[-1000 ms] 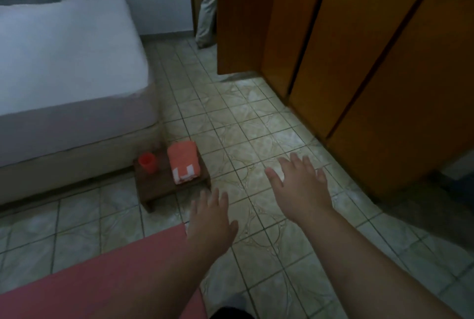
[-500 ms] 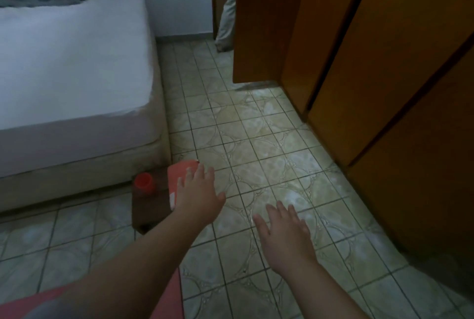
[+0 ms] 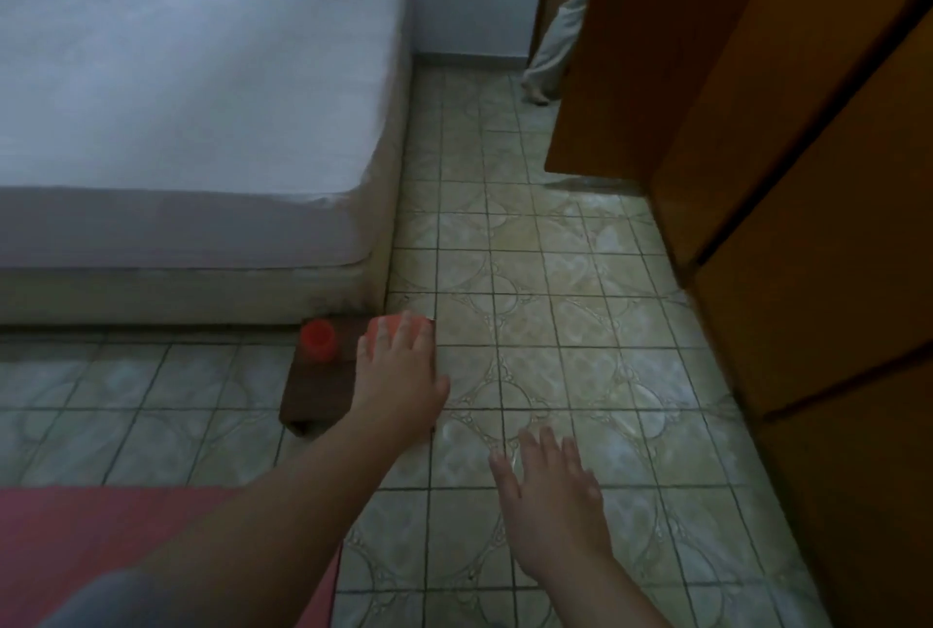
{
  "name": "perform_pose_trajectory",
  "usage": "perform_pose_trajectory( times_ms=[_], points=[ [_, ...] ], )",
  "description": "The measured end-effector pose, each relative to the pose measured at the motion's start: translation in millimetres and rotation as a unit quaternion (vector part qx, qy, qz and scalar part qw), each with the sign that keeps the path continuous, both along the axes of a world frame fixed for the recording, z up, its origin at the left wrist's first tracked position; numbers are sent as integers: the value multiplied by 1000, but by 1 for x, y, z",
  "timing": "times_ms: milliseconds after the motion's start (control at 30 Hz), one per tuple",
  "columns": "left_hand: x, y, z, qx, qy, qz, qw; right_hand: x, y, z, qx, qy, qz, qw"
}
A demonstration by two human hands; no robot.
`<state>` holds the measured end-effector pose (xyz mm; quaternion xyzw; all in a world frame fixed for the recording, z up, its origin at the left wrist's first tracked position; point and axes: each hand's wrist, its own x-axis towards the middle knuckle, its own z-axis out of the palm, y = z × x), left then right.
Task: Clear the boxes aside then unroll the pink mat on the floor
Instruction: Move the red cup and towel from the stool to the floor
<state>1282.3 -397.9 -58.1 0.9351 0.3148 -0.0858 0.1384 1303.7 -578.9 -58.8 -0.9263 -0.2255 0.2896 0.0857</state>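
The left hand (image 3: 399,375) lies flat over the orange box (image 3: 386,330) (no grasp yet); right hand (image 3: 550,491) hovers released. Better grip its sides firmly.

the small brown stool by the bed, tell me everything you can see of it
The stool is low, dark brown and wood-looking, with a flat rectangular top, standing on the tiled floor against the bed base. One short leg shows at its near corner. A red cup stands on it, beside an orange folded cloth that the left hand partly covers.
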Motion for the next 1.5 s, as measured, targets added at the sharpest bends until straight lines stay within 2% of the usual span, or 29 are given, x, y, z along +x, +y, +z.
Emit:
perform_pose_trajectory(
  times_ms=[200,367,533,700,833,967,1100,1300,1400,1500],
  points=[
    [2,2,-21,-43,2,77,996,78,45,1,11,-40,91,995],
    [-20,-6,-60,-72,35,125,989,135,127,4,39,-97,159,982],
    [-38,2,-92,-84,79,150,982,153,209,-8,60,-101,197,973],
    [-51,56,-148,-151,120,170,966,151,276,-45,55,-85,215,971],
    [-44,131,-162,-85,116,183,973,143,307,-95,24,-57,222,973],
    [-13,215,-185,-25,72,193,978,133,325,-171,15,-28,209,977],
    [15,277,-258,-9,2,245,970,129,338,-259,-3,-18,212,977],
    [23,327,-385,-123,-128,325,929,137,370,-379,12,-61,192,979],
    [19,344,-436,-139,-171,339,915,144,394,-421,20,-39,142,989],
    [11,358,-474,-142,-216,313,914,149,411,-454,48,-18,100,994]
  ],
)
